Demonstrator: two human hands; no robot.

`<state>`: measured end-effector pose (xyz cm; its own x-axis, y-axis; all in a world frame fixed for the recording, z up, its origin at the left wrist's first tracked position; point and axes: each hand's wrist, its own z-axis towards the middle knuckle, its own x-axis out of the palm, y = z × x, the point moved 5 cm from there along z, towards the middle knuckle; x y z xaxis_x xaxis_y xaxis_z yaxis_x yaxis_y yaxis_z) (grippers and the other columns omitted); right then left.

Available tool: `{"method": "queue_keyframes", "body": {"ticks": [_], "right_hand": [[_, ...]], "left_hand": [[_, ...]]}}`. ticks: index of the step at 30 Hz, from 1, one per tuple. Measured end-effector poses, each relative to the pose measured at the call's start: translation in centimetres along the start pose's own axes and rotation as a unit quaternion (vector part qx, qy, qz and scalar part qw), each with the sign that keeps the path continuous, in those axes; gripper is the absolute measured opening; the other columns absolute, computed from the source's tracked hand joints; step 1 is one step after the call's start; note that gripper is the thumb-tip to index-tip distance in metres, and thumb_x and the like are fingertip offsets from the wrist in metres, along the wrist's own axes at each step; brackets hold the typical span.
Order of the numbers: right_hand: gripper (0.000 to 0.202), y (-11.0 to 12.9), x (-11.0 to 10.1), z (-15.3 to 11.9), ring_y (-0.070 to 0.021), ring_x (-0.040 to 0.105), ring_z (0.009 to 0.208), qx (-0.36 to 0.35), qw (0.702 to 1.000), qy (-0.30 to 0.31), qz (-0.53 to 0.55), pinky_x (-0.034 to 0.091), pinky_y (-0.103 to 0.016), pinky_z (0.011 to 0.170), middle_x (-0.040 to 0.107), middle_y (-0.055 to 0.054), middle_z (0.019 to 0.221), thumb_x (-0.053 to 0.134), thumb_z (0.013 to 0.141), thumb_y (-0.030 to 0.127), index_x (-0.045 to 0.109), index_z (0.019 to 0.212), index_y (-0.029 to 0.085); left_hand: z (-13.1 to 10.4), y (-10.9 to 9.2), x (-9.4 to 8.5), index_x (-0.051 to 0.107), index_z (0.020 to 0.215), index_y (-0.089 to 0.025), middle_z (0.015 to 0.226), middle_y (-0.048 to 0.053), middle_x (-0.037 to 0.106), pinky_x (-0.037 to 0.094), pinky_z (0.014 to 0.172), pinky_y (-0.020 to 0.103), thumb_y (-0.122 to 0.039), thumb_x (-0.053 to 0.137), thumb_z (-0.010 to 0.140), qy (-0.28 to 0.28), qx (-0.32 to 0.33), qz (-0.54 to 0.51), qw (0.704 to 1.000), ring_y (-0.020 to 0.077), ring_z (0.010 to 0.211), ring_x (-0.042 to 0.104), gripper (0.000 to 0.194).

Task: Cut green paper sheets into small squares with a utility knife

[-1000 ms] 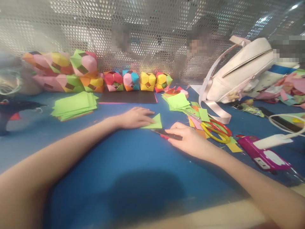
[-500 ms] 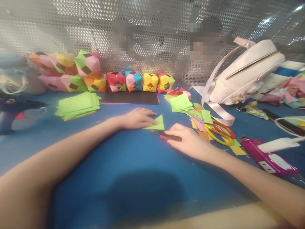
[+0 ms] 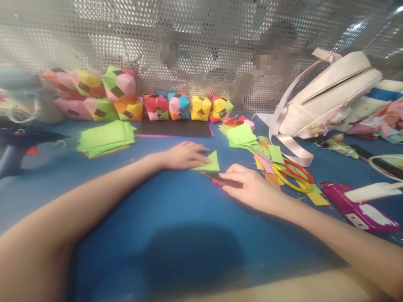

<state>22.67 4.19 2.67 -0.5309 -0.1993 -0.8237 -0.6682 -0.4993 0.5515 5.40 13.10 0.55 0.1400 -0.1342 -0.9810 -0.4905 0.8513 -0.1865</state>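
Note:
My left hand [image 3: 185, 156] lies flat on the blue tabletop, its outstretched fingers pressing on a small folded piece of green paper [image 3: 213, 162]. The paper's pointed corner stands out past my fingertips. My right hand [image 3: 247, 183] is closed around a knife [image 3: 231, 183] with a dark, thin blade and a bit of red near the fingers. The blade's tip points left and lies along the near edge of the green paper, perhaps under it; I cannot tell. My palm hides most of the handle.
A stack of green paper [image 3: 107, 138] sits left. Folded paper balls [image 3: 122, 84] line the mesh partition [image 3: 201, 25]. To the right are yellow-and-red-handled scissors [image 3: 292, 178], paper scraps [image 3: 275, 153], a purple packet [image 3: 359, 209] and a pale backpack [image 3: 333, 96]. People are behind the mesh.
The scene has shifted slightly to the right in view. Both hands keep nearly the same position against the green paper, and the knife stays in my right hand.

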Motion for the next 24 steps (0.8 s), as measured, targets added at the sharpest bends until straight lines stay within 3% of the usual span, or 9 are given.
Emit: {"method": "queue_keyframes", "body": {"ticks": [13,24], "right_hand": [[0.030,-0.43,-0.21,0.05,-0.0154,0.061,0.071,-0.004,1.000,-0.001,0.000,0.051,-0.029,0.066,0.061,-0.004,0.088,0.054,0.085,0.022,0.072,0.108,0.025],[0.027,0.17,0.05,-0.02,-0.0139,0.059,0.069,-0.016,1.000,-0.003,-0.014,0.049,-0.027,0.065,0.059,-0.004,0.086,0.055,0.085,0.017,0.072,0.106,0.020]], "left_hand": [[-0.02,-0.01,-0.32,0.062,0.123,-0.032,0.147,0.006,0.045,0.026,0.110,0.043,-0.041,0.036,0.098,0.012,-0.003,-0.005,1.000,0.0253,0.135,0.040,0.038],[-0.19,0.04,-0.27,0.061,0.126,-0.031,0.148,0.007,0.044,0.026,0.110,0.043,-0.041,0.037,0.098,0.008,0.009,0.012,1.000,0.0256,0.136,0.039,0.038]]}}
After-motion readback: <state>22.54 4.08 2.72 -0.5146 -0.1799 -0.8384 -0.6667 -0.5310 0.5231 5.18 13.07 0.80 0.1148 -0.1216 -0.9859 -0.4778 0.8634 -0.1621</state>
